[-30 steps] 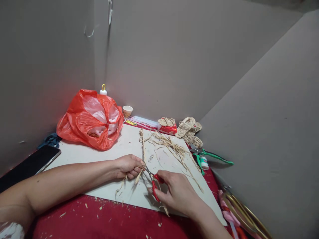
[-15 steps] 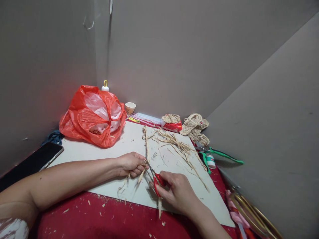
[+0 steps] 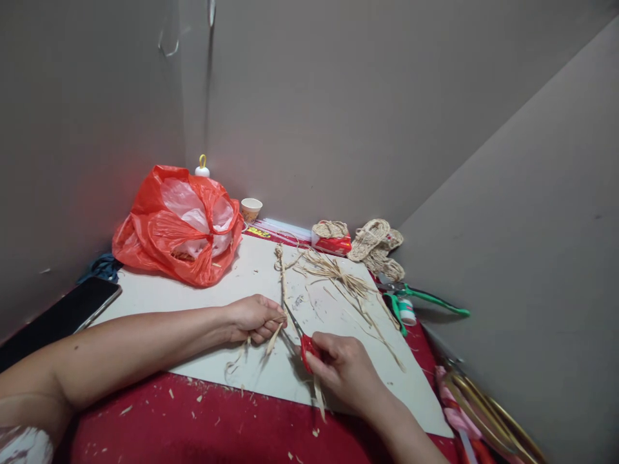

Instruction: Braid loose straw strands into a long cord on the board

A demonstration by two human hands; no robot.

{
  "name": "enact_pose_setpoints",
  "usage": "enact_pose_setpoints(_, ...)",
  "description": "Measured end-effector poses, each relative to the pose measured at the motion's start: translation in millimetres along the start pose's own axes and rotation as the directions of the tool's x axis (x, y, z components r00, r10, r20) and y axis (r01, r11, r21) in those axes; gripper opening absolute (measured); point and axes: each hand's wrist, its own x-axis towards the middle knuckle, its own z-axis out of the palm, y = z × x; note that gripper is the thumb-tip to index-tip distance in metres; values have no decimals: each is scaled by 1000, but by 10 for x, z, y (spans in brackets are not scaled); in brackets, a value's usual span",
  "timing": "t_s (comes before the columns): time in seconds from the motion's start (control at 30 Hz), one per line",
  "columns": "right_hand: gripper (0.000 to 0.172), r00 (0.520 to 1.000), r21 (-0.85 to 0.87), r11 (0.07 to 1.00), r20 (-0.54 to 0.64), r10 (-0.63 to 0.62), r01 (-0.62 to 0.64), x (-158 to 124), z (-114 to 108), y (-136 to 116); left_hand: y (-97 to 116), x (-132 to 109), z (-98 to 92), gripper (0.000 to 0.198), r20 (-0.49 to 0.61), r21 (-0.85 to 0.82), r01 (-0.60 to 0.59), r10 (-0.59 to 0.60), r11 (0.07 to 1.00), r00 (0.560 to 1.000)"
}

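My left hand (image 3: pixel 251 318) is closed on the near end of a braided straw cord (image 3: pixel 281 278) that runs away from me across a white board (image 3: pixel 159 293). Loose straw ends fan out below its fingers. My right hand (image 3: pixel 345 372) grips small red-handled scissors (image 3: pixel 302 338), with the blades pointing up-left toward the braid beside my left fingers. A straw strip hangs under my right hand.
A red plastic bag (image 3: pixel 178 225) sits at the board's far left, a phone (image 3: pixel 62 316) at the left edge. Farther back are a paper cup (image 3: pixel 251 209), loose straw (image 3: pixel 338 274), woven straw sandals (image 3: pixel 377 245), green-handled pliers (image 3: pixel 420 299). Grey partition walls enclose the red table (image 3: pixel 193 432).
The scissor handles have closed in my right hand, and the blades have come together by the braid. My left hand has stayed put. The camera view shifted slightly.
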Motion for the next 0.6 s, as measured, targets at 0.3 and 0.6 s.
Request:
enact_pose_setpoints(0.3, 23, 894, -185, 875, -68, 443, -448, -194, -284, 624, -11, 9, -9, 25, -22, -1, -7, 7, 1000, 1000)
enact_pose_setpoints(0.6, 14, 863, 294, 819, 281, 420, -493, -226, -499, 706, -82, 63, -65, 22, 1, -23, -34, 34, 999, 999)
